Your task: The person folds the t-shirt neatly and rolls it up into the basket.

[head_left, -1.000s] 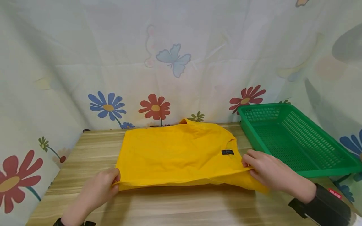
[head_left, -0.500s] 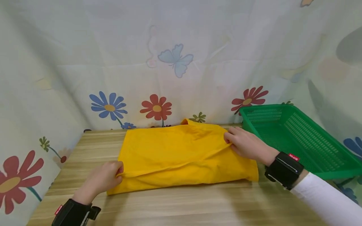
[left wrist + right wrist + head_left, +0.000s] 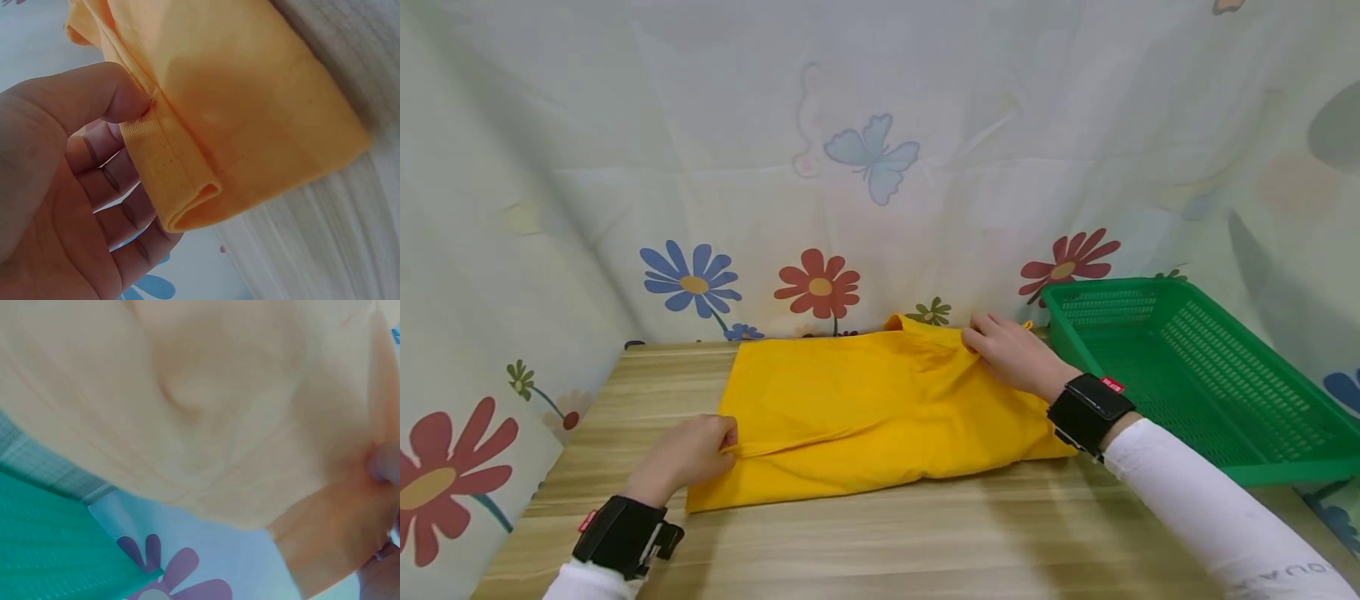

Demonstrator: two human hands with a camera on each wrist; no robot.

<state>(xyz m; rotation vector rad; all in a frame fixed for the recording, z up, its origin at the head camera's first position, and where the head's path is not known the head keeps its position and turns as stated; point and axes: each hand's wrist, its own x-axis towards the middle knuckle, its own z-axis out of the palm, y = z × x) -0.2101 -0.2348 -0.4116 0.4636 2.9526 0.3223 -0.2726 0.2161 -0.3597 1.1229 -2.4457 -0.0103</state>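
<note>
A yellow shirt (image 3: pixel 850 458) lies folded on the table, with a raised fold running across it. At its left end my left hand (image 3: pixel 688 454) pinches the folded edge. In the left wrist view, the thumb presses the shirt's layered hem (image 3: pixel 169 169) while the other fingers curl behind it. My right hand (image 3: pixel 1011 354) grips the cloth near the back right, where it bunches into creases. Only the thumb and part of a finger of the right hand (image 3: pixel 386 464) show at the edge of the right wrist view, holding the shirt (image 3: pixel 250 437).
A green perforated plastic basket (image 3: pixel 1210 342) stands to the right, beside my right forearm. The wood-grain table (image 3: pixel 880 542) extends in front of the shirt. A curtain with printed flowers and a butterfly (image 3: pixel 876 158) hangs behind the table.
My right hand has carried its edge of the shirt back and left, folding it over and covering the label. My left hand has moved slightly back, still pinching its end.
</note>
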